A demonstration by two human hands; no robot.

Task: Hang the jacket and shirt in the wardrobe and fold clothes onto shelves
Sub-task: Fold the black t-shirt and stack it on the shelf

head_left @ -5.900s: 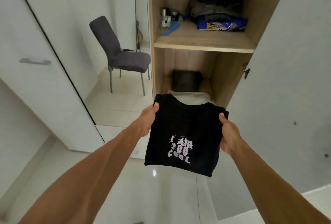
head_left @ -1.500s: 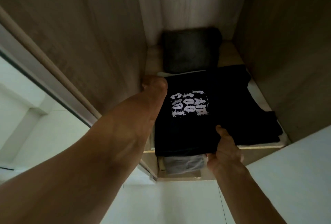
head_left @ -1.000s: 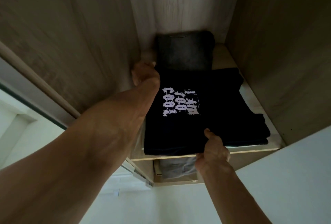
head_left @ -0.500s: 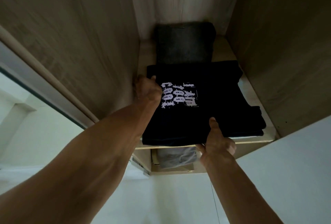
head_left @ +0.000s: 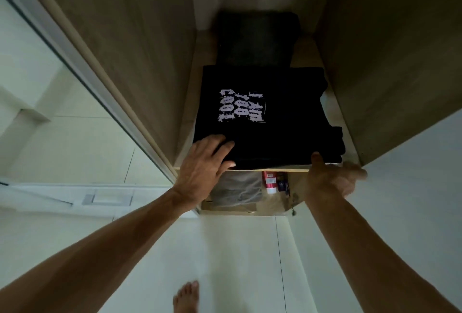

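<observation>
Black T-shirt (head_left: 270, 122): folded, we see it lying flat on the wooden shelf (head_left: 287, 170), white print facing up, near the front edge.
Left hand (head_left: 203, 170): our fingers are spread flat on the front left corner of the shirt, pressing and not gripping.
Right hand (head_left: 332, 177): at the shelf's front edge, thumb up against the shirt's front right corner; we cannot tell if the blurred fingers hold anything.
Dark folded garment (head_left: 255, 40): behind the shirt, at the back.
Lower shelf: grey folded cloth (head_left: 235, 189) and a red can (head_left: 269, 182).

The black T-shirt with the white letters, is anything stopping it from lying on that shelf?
No. The black T-shirt already lies on the shelf, with the left hand resting on its front corner.
</observation>
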